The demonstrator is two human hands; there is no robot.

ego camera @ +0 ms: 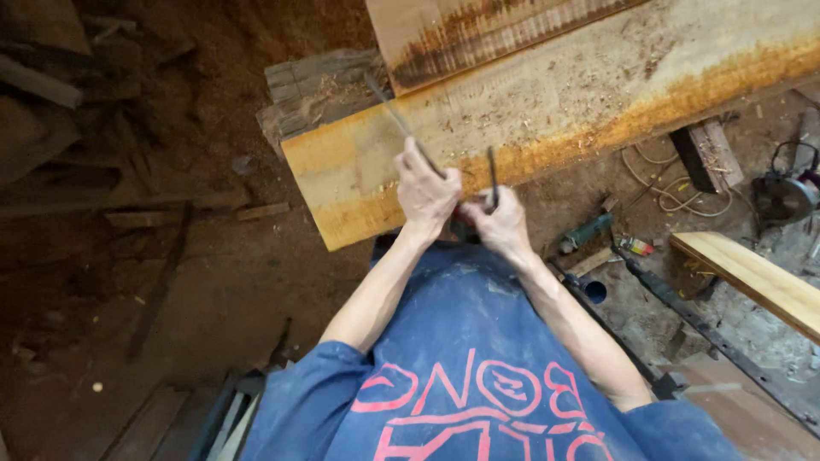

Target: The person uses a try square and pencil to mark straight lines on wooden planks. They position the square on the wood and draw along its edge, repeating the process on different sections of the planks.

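My left hand point(424, 189) grips a thin dark metal rod point(395, 115) that slants up and to the left over a thick wooden plank point(547, 111). My right hand point(500, 224) is closed around a second short dark rod point(493, 175) that stands nearly upright beside it. Both hands meet at the near edge of the plank, which is pale, dusted with sawdust and stained orange along its edge. Something dark sits between the hands, partly hidden. I wear a blue shirt point(461, 358) with pink print.
A second board point(444, 34) lies on top of the plank at the back. A pale plank point(752, 277) lies at the right above a dark metal rail point(683, 312). A green power tool point(585, 232), cables point(675, 192) and a circular saw point(790, 192) lie on the sawdust floor. Scrap wood point(162, 218) is at the left.
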